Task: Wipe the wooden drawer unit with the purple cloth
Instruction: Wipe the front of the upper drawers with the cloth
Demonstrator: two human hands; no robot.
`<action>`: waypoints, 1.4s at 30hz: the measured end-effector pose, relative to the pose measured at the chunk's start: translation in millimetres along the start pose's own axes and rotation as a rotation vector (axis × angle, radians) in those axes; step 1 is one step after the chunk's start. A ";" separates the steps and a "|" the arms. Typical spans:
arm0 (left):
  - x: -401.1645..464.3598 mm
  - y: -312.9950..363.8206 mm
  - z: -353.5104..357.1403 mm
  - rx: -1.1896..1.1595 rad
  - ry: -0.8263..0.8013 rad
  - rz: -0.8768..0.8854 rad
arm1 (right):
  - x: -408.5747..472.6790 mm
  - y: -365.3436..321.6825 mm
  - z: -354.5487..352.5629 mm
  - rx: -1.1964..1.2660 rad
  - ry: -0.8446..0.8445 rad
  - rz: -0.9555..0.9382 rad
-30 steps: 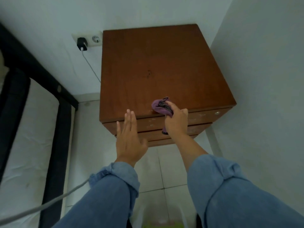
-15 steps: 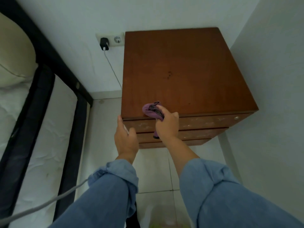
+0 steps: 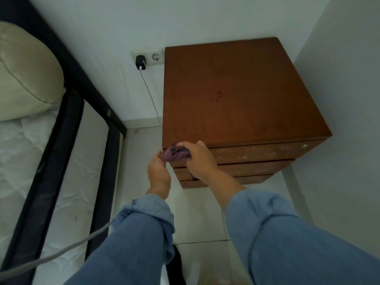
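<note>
The wooden drawer unit stands in the room's corner, its brown top facing me and its drawer fronts below. A bunched purple cloth is pressed against the unit's front left corner, at the top drawer's edge. My right hand grips the cloth from the right. My left hand is at the cloth's left side, its fingers curled and touching the cloth. Both forearms wear rolled blue sleeves.
A wall socket with a black charger and its white cable sits left of the unit. A bed with a black frame, white mattress and a cream pillow fills the left side. White walls close in behind and right; the floor is tiled.
My right hand has slid the cloth leftward along the top front edge to the unit's left corner. My left hand has risen to meet the cloth. The view shifted left.
</note>
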State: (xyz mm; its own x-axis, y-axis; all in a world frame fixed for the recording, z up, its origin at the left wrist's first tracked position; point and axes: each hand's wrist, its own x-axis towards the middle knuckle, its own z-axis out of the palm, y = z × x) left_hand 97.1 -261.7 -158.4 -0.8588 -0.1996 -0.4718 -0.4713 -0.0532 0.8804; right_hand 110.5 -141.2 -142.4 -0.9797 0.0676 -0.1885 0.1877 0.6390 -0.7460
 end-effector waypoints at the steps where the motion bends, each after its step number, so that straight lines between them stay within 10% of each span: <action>1: -4.3 -0.8 1.6 0.009 -0.008 -0.061 | -6.3 9.6 -3.3 -0.030 -0.026 0.014; 16: 3.6 -13.9 21.9 0.239 -0.049 0.080 | -77.0 201.4 -164.3 0.272 0.338 0.671; 42: -24.3 -58.7 9.1 0.466 0.068 0.194 | -92.0 227.8 -185.0 0.459 0.524 0.765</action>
State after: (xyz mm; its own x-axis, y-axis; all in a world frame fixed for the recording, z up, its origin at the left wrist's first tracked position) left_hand 143.7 -244.9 -199.0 -0.9318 -0.2265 -0.2836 -0.3569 0.4300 0.8293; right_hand 230.4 139.9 -176.8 -0.4743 0.7283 -0.4946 0.6738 -0.0613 -0.7364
